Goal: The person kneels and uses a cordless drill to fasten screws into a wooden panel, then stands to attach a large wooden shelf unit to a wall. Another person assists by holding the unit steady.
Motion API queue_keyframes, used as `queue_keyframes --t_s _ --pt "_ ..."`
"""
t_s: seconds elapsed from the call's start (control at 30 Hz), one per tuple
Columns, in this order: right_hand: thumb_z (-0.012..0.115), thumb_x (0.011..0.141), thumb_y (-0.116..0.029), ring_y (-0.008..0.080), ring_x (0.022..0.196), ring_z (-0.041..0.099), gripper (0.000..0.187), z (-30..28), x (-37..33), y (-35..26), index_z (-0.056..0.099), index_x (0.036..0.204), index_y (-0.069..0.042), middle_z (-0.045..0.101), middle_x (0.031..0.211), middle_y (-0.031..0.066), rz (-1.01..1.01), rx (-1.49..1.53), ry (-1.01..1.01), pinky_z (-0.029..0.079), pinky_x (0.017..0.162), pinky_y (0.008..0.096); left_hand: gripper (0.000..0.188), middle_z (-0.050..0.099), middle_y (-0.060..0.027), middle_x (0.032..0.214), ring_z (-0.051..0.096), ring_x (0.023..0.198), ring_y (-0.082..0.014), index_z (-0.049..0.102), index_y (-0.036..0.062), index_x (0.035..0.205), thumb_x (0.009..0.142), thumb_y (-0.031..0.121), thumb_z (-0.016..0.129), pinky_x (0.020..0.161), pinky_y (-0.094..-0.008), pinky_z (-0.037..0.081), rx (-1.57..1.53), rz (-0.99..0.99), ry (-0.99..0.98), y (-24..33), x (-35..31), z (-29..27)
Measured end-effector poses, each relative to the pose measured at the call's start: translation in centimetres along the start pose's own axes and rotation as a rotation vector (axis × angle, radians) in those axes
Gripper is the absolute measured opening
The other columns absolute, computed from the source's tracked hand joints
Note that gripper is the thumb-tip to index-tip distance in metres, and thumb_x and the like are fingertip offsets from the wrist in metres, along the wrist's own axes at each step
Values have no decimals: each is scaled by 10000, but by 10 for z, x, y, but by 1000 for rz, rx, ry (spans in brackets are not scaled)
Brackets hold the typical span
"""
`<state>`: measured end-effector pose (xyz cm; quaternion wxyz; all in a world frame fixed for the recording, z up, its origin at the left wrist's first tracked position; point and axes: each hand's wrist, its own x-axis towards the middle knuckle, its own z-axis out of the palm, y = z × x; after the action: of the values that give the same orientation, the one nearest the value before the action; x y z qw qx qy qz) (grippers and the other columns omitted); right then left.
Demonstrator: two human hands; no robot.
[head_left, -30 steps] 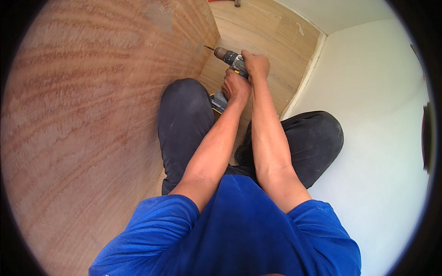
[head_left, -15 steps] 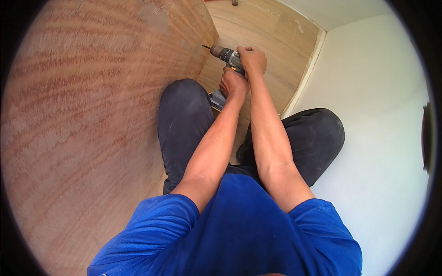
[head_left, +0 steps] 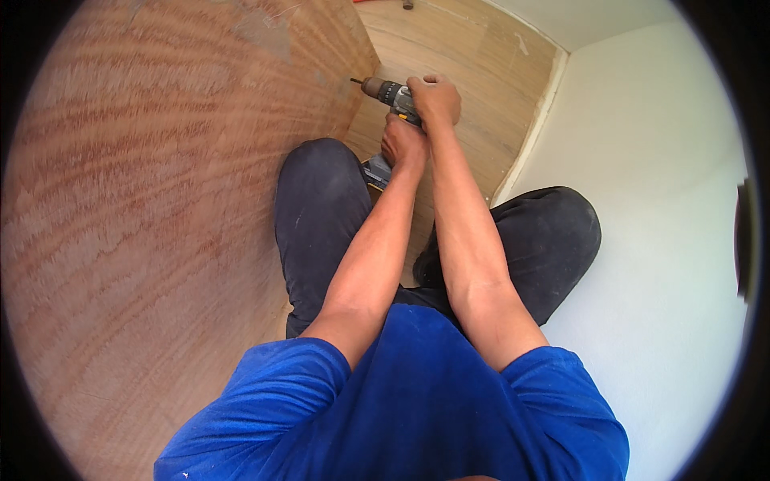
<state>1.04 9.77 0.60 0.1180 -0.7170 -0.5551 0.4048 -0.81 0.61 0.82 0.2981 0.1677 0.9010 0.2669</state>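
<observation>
- A large upright plywood panel [head_left: 160, 208] with reddish grain fills the left side of the view, curving with the lens.
- The tip of the cordless drill [head_left: 391, 93] points left at the panel's far edge — the bit looks to be touching the wood or just short of it; which one cannot be told.
- The drill sits at the top centre, well ahead of the person's knees, its dark body level and its battery base hanging below, just above the left knee.
- The left hand [head_left: 403, 143] is wrapped shut around the drill's grip, fingers curled tight under the body.
- The right hand [head_left: 434, 98] is clasped over the back and top of the drill, fingers folded down onto it.
- Both forearms run side by side up from the blue shirt [head_left: 401, 401], over dark trousers [head_left: 321, 208].
- Beyond the hands lies a pale wooden floor [head_left: 473, 64] — bounded on the right by a white wall [head_left: 658, 200].
</observation>
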Motion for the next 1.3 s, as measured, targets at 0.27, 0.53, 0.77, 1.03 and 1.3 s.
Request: queue_keyframes --t_s 0.27,0.53,0.77,1.03,1.3 --pt "779 839 -555 351 990 775 540 -28 22 9 821 1151 -115 803 1036 198 -82 -94 -127 583 869 459 730 599 -305 1273 648 1174 -498 479 -50 1311 795 291 868 993 -537 541 -81 158 15 2 -19 11" --pt "762 947 -403 266 983 743 470 -79 28 -26 777 1200 -7 798 1071 170 -438 192 98 573 862 406 602 655 -315 1284 690 1152 -418 676 -88 1180 834 369 861 976 -509 549 -17 -69 -599 18 -43 21" --pt "627 1089 -394 299 1440 500 604 -114 -104 -234 497 1563 -43 492 1611 181 -1008 919 -118 437 1166 416 633 683 -261 1215 705 1064 -365 672 -106 1189 845 393 856 923 -499 562 -270 12 -687 -3 -60 37" --pt "406 1121 -617 260 1424 488 748 -159 -89 -265 494 1546 -7 576 1491 143 -928 706 -231 341 1215 418 671 715 -200 1136 722 962 -303 668 -127 1199 858 421 850 864 -488 578 -612 212 -554 33 -49 23" --pt "431 1130 -570 282 1402 526 711 -187 -17 -270 552 1509 19 591 1503 143 -716 777 -495 382 1193 411 518 721 -160 972 686 765 -231 726 -125 1057 836 333 824 622 -437 520 -316 -267 -573 177 -127 -125"
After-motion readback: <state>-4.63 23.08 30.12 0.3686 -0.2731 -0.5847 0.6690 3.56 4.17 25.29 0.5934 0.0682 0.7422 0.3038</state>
